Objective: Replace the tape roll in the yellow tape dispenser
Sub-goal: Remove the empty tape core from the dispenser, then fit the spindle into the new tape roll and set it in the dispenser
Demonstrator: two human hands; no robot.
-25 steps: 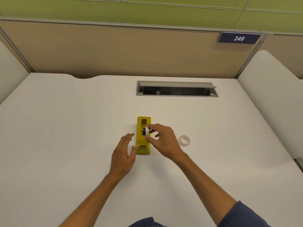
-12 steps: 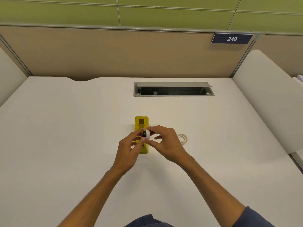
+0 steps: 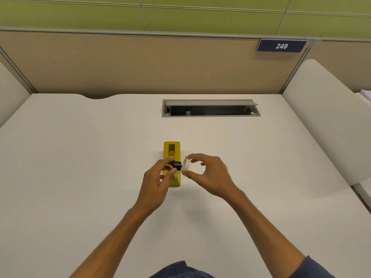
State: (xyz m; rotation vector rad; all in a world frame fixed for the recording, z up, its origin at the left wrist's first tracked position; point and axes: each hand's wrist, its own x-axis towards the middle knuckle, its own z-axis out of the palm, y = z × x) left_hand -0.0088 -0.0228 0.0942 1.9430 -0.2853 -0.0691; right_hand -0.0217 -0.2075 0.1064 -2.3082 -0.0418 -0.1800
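Both hands work apart above the yellow dispenser (image 3: pixel 172 155): my left hand (image 3: pixel 158 181) pinches the black hub (image 3: pixel 177 165), my right hand (image 3: pixel 208 175) grips the white spent core (image 3: pixel 186 165), freeing the hub for reuse.

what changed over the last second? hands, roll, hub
The right hand lifted the white roll out of the yellow dispenser. The left hand came in from beside the dispenser and took hold of the black hub, and the two were pulled apart: hub left, roll right. The dispenser stayed put on the desk.
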